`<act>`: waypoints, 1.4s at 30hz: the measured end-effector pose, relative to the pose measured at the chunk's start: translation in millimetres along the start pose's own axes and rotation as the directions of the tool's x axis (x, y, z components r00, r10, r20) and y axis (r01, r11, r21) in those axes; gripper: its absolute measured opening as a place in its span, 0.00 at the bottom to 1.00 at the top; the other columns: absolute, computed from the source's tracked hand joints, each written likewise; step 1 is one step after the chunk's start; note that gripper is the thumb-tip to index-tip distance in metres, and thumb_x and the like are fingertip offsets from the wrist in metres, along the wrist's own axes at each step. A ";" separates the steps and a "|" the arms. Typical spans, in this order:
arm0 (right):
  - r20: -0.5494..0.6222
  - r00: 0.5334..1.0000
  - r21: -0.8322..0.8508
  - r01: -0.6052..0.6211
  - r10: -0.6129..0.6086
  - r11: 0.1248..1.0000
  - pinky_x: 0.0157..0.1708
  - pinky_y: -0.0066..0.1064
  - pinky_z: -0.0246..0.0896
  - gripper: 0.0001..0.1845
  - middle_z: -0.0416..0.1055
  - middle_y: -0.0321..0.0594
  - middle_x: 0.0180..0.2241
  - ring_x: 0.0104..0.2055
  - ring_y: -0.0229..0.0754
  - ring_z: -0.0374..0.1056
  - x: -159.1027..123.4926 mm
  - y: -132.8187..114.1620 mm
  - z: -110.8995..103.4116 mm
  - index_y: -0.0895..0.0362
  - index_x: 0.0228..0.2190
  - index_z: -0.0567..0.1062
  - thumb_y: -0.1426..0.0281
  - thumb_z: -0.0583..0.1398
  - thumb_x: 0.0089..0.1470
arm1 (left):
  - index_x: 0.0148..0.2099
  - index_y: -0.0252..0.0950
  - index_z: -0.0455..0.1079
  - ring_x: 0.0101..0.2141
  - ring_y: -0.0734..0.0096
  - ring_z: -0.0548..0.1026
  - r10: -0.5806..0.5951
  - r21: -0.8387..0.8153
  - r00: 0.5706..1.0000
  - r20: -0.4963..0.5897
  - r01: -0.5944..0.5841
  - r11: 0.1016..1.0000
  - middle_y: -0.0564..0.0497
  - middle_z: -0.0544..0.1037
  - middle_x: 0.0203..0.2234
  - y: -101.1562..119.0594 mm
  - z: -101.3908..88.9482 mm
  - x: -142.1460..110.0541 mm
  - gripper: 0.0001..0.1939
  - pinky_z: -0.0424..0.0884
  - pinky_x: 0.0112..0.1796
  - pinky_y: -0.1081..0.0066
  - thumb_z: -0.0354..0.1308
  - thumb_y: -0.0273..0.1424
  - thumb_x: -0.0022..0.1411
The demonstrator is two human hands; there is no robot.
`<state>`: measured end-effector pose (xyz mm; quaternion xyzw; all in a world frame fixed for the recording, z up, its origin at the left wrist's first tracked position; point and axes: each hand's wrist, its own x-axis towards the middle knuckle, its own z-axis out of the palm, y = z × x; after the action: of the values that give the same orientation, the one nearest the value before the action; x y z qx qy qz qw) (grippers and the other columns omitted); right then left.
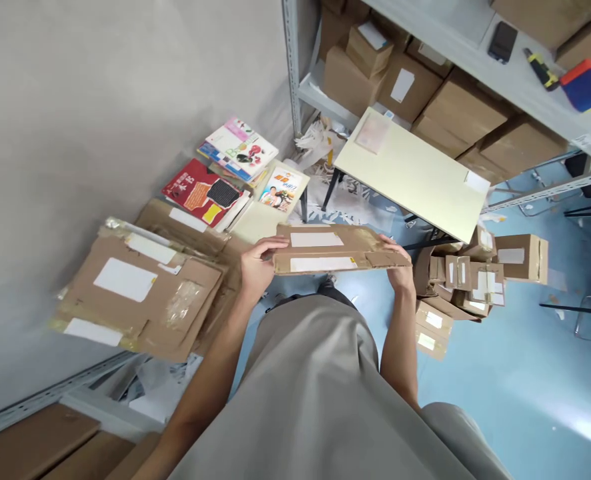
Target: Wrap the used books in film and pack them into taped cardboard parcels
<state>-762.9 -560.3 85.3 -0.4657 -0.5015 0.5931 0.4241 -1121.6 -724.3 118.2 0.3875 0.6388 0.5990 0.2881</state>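
I hold a flat cardboard box (333,249) with white labels in front of my body, roughly level. My left hand (256,268) grips its left end, fingers curled over the top edge. My right hand (399,265) grips its right end, fingers wrapped round the corner. To the left lies a pile of flattened cardboard boxes (140,293) with white labels and tape. Beyond it is a stack of colourful books and magazines (225,175).
A small cream table (415,177) stands ahead. Several small cardboard boxes (475,280) are heaped on the blue floor at right. Metal shelving (525,87) holds brown boxes, a phone and a tool. A grey wall fills the left side.
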 end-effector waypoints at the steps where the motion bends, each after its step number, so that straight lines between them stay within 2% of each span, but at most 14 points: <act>1: -0.021 1.000 -0.009 -0.001 0.001 1.000 0.72 0.49 0.67 0.15 0.86 0.42 0.58 0.68 0.57 0.77 11.7 0.3 -9.1 0.45 0.36 0.88 0.56 0.81 0.47 | 0.43 0.43 0.86 0.53 0.52 0.87 -0.022 0.023 1.000 0.013 0.022 1.000 0.45 0.90 0.45 0.8 16.1 10.2 0.08 0.83 0.57 0.53 0.70 0.37 0.62; 4: -0.077 0.996 0.000 -0.053 0.053 0.999 0.70 0.49 0.69 0.18 0.88 0.38 0.51 0.62 0.54 0.80 42.2 -2.4 -38.9 0.44 0.40 0.87 0.54 0.80 0.50 | 0.46 0.41 0.83 0.50 0.55 0.86 -0.092 0.050 0.995 0.028 0.090 0.995 0.45 0.88 0.46 -0.7 69.8 42.1 0.12 0.83 0.53 0.58 0.69 0.41 0.63; 7: -0.101 0.992 0.003 -0.076 0.076 0.997 0.66 0.49 0.72 0.18 0.88 0.36 0.47 0.57 0.53 0.81 64.5 -10.1 -72.6 0.44 0.42 0.85 0.53 0.78 0.52 | 0.42 0.41 0.77 0.42 0.59 0.85 -0.128 0.047 0.991 0.035 0.126 0.991 0.47 0.85 0.40 -3.3 125.3 74.2 0.14 0.83 0.49 0.62 0.69 0.44 0.62; 9: -0.123 0.990 -0.014 -0.067 0.065 0.998 0.66 0.49 0.73 0.18 0.88 0.37 0.46 0.56 0.53 0.81 76.0 -16.9 -95.1 0.44 0.42 0.85 0.52 0.78 0.53 | 0.41 0.42 0.75 0.41 0.60 0.85 -0.118 0.061 0.991 0.067 0.114 0.992 0.48 0.84 0.38 -2.5 158.2 94.4 0.13 0.83 0.48 0.63 0.69 0.44 0.61; 12: -0.139 0.989 -0.030 -0.055 0.050 0.998 0.69 0.51 0.71 0.18 0.88 0.39 0.49 0.59 0.54 0.80 92.3 -25.5 -122.7 0.45 0.43 0.85 0.52 0.77 0.55 | 0.44 0.41 0.77 0.43 0.59 0.84 -0.095 0.060 0.985 0.141 0.087 0.994 0.47 0.85 0.41 1.4 198.5 123.1 0.13 0.83 0.50 0.62 0.67 0.42 0.62; 16: -0.159 0.986 -0.014 -0.055 0.052 0.998 0.72 0.50 0.68 0.18 0.87 0.39 0.53 0.63 0.55 0.78 119.5 -28.9 -142.7 0.45 0.45 0.85 0.53 0.77 0.56 | 0.50 0.40 0.79 0.46 0.58 0.85 -0.124 0.076 0.969 0.216 0.110 0.991 0.45 0.87 0.47 -1.0 242.3 165.0 0.16 0.82 0.52 0.62 0.65 0.39 0.61; 20: -0.235 0.970 -0.009 -0.075 0.070 0.997 0.71 0.49 0.69 0.20 0.87 0.40 0.54 0.65 0.56 0.78 157.2 -31.4 -150.2 0.45 0.46 0.85 0.52 0.77 0.55 | 0.53 0.39 0.80 0.45 0.59 0.85 -0.131 0.065 0.944 0.301 0.116 0.991 0.45 0.87 0.50 -17.8 289.3 222.3 0.19 0.82 0.52 0.63 0.63 0.36 0.60; 25: -0.363 0.931 -0.032 -0.041 0.026 0.999 0.72 0.48 0.68 0.21 0.87 0.41 0.54 0.64 0.56 0.78 213.0 -49.4 -152.1 0.46 0.47 0.85 0.51 0.76 0.56 | 0.52 0.38 0.80 0.46 0.60 0.85 -0.124 0.020 0.904 0.409 0.127 0.992 0.45 0.87 0.49 -35.0 357.5 313.0 0.20 0.82 0.51 0.64 0.61 0.30 0.57; 29: -0.435 0.900 -0.050 -0.040 0.014 0.998 0.71 0.48 0.67 0.22 0.87 0.42 0.55 0.65 0.55 0.78 259.5 -63.2 -142.5 0.47 0.47 0.85 0.50 0.76 0.56 | 0.51 0.38 0.80 0.51 0.55 0.85 -0.113 0.022 0.859 0.499 0.117 0.993 0.43 0.86 0.50 -41.8 404.6 384.6 0.20 0.83 0.51 0.61 0.61 0.28 0.56; 32: -0.469 0.883 -0.064 -0.045 0.010 0.997 0.74 0.48 0.64 0.26 0.87 0.42 0.55 0.68 0.55 0.75 292.8 -65.7 -131.0 0.47 0.52 0.85 0.49 0.75 0.57 | 0.50 0.39 0.80 0.53 0.52 0.85 -0.079 0.021 0.806 0.586 0.082 0.996 0.41 0.87 0.50 -52.4 430.1 427.3 0.20 0.83 0.53 0.58 0.61 0.27 0.55; 35: -0.480 0.877 -0.068 -0.036 -0.001 0.997 0.75 0.47 0.62 0.28 0.86 0.43 0.56 0.69 0.55 0.74 320.5 -61.3 -121.5 0.48 0.55 0.84 0.48 0.73 0.59 | 0.48 0.38 0.81 0.54 0.52 0.84 -0.082 0.023 0.767 0.636 0.087 0.996 0.40 0.87 0.51 -67.5 447.3 455.9 0.18 0.83 0.51 0.58 0.62 0.28 0.53; 40: -0.473 0.880 -0.038 -0.064 0.038 0.997 0.73 0.47 0.66 0.29 0.85 0.44 0.58 0.67 0.55 0.74 350.3 -39.6 -121.9 0.47 0.54 0.84 0.45 0.74 0.58 | 0.50 0.39 0.83 0.52 0.53 0.85 -0.147 0.025 0.781 0.606 0.167 0.986 0.40 0.88 0.52 -86.9 465.4 475.8 0.18 0.82 0.50 0.59 0.66 0.36 0.56; 42: -0.459 0.886 -0.050 -0.096 0.062 0.994 0.72 0.50 0.68 0.31 0.84 0.44 0.59 0.67 0.57 0.75 356.8 -27.9 -128.8 0.47 0.54 0.85 0.42 0.72 0.57 | 0.50 0.38 0.83 0.50 0.54 0.85 -0.191 0.046 0.769 0.610 0.207 0.977 0.40 0.88 0.52 -89.8 470.8 477.6 0.19 0.82 0.50 0.59 0.66 0.39 0.59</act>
<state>-709.7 -184.6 59.4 -0.6269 -0.3893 0.4655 0.4886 -998.1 -66.3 20.5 0.4870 0.5413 0.4153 0.5453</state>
